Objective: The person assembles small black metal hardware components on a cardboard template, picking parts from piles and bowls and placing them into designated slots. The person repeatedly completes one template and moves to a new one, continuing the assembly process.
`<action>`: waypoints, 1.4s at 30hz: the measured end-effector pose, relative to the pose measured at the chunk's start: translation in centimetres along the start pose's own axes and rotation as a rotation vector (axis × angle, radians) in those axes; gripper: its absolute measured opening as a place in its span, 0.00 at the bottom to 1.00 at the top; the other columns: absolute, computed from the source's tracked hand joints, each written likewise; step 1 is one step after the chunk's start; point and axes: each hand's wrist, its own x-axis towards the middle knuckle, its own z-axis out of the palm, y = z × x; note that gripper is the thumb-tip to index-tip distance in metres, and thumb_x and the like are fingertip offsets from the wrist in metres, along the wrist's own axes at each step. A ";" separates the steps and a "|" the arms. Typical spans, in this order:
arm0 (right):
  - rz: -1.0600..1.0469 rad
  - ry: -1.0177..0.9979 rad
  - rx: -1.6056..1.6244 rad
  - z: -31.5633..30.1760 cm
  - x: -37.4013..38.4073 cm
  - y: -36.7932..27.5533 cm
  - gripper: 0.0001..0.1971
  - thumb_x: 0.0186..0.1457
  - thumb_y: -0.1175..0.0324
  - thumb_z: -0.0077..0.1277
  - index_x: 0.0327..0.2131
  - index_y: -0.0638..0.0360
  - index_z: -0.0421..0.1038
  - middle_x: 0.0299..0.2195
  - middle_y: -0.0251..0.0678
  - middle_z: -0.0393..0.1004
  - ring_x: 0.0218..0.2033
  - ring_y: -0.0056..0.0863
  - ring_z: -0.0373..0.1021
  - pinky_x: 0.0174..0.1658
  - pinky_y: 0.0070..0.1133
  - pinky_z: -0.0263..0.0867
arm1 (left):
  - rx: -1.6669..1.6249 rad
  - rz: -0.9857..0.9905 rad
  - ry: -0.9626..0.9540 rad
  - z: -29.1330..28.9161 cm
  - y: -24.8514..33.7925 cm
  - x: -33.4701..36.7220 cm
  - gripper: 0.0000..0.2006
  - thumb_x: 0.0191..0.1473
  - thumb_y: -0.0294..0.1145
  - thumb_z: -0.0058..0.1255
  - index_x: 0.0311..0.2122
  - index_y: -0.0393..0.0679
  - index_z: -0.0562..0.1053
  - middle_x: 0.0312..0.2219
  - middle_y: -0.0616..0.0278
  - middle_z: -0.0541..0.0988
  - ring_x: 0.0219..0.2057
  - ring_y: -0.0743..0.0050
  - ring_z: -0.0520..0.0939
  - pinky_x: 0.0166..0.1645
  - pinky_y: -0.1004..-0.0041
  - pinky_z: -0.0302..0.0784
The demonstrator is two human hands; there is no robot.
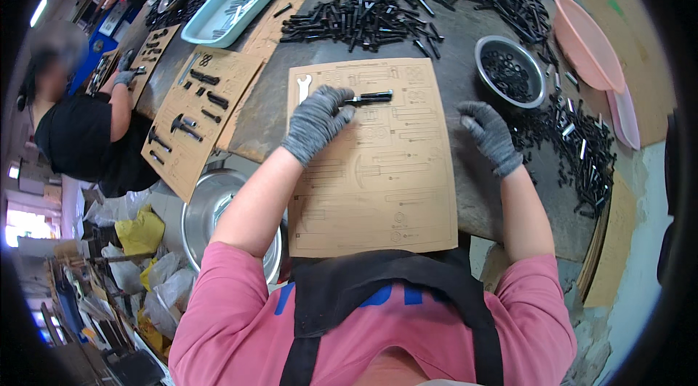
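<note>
A brown cardboard sheet (342,230) printed with tool outlines lies on the table before me. My left hand (318,123), in a grey knit glove, rests over its upper left part. The thumb and fingers close on the left end of black bolts (374,97), which lie across the sheet's upper middle. Just above that hand a silver open-end wrench (304,86) lies on the sheet. My right hand (490,137), gloved alike, is off the sheet's right edge, below a steel bowl (539,99) of black rings (504,75). Its fingers are curled together; whatever they hold is hidden.
Black bolts (360,22) are heaped beyond the sheet; more black parts (582,142) spread at right. A pink basin (587,41) stands far right. Left are a filled cardboard sheet (200,113), a turquoise tray (207,35) and a steel basin (195,222). A co-worker (91,131) sits beyond.
</note>
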 end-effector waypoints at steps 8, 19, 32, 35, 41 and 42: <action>0.177 0.027 -0.219 -4.3 -9.6 2.6 0.09 0.48 0.67 0.49 0.34 0.59 0.71 0.32 0.41 0.71 0.36 0.36 0.67 0.41 0.28 0.62 | 0.091 0.247 -0.191 5.9 4.3 -1.5 0.12 0.46 0.33 0.50 0.36 0.40 0.72 0.26 0.56 0.73 0.28 0.59 0.75 0.34 0.67 0.71; 0.304 0.156 -0.659 -4.3 -4.8 4.9 0.19 0.46 0.60 0.49 0.43 0.52 0.66 0.44 0.40 0.65 0.44 0.38 0.64 0.46 0.30 0.61 | 0.032 0.238 -0.333 11.5 10.7 4.3 0.18 0.45 0.33 0.49 0.44 0.44 0.68 0.33 0.53 0.73 0.33 0.56 0.75 0.39 0.66 0.71; 0.147 -0.202 -0.744 -4.3 -5.7 2.4 0.08 0.48 0.69 0.43 0.33 0.53 0.69 0.31 0.40 0.70 0.34 0.38 0.69 0.37 0.30 0.66 | 0.331 0.386 -0.596 18.5 15.8 8.5 0.11 0.43 0.32 0.49 0.36 0.46 0.74 0.32 0.52 0.75 0.35 0.53 0.76 0.41 0.63 0.71; 0.120 -0.162 -0.723 -4.4 -6.9 2.5 0.06 0.48 0.69 0.43 0.30 0.53 0.70 0.29 0.40 0.70 0.31 0.37 0.70 0.33 0.29 0.67 | 0.266 0.360 -0.671 17.1 16.0 7.2 0.11 0.45 0.30 0.48 0.37 0.47 0.73 0.29 0.53 0.76 0.33 0.55 0.77 0.39 0.64 0.72; 0.030 0.068 -0.487 -5.3 -7.3 2.5 0.06 0.48 0.68 0.46 0.30 0.54 0.71 0.28 0.41 0.70 0.30 0.38 0.69 0.32 0.30 0.67 | 0.122 0.322 -0.670 14.5 16.2 6.9 0.12 0.43 0.28 0.51 0.37 0.47 0.73 0.30 0.54 0.77 0.32 0.56 0.77 0.38 0.66 0.72; 0.046 0.005 -0.540 -5.1 -7.1 2.3 0.06 0.48 0.69 0.45 0.30 0.54 0.71 0.28 0.41 0.70 0.30 0.38 0.69 0.32 0.30 0.67 | 0.099 0.306 -0.643 14.2 16.2 6.7 0.12 0.43 0.28 0.51 0.37 0.46 0.73 0.30 0.53 0.77 0.32 0.57 0.77 0.38 0.66 0.73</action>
